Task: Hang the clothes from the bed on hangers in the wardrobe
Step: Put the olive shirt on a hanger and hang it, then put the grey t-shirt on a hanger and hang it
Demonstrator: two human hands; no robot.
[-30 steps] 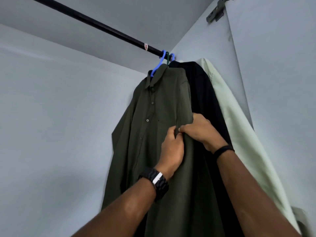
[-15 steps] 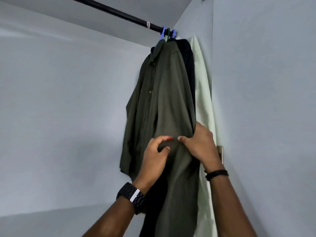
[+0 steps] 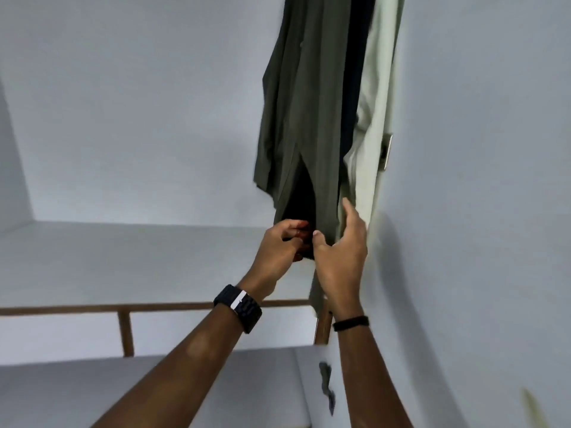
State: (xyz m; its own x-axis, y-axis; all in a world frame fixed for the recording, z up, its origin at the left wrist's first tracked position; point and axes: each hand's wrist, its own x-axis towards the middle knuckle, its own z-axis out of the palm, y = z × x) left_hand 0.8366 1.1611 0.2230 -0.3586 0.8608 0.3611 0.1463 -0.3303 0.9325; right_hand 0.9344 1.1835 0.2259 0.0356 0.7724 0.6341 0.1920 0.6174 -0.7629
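At centre frame, the left hand (image 3: 278, 245), wearing a black link-band watch (image 3: 238, 307), pinches the lower hem of the dark olive-green fabric shirt (image 3: 302, 118). The right hand (image 3: 340, 251) rests relaxed, fingers extended, against its other front edge. Behind, upper right, hang a black garment (image 3: 355, 72) and a pale green shirt (image 3: 377, 88).

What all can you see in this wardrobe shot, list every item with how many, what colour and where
olive green button shirt: one, dark olive, hanging left of the other garments, hem between both hands
black garment: one, black, hanging between the olive and pale shirts
pale green shirt: one, light green, hanging rightmost
wooden rail frame: one, brown, low in front
black wristwatch: one, left wrist
black wristband: one, right wrist
left hand: pinches the olive hem
right hand: fingers loosely spread at the hem
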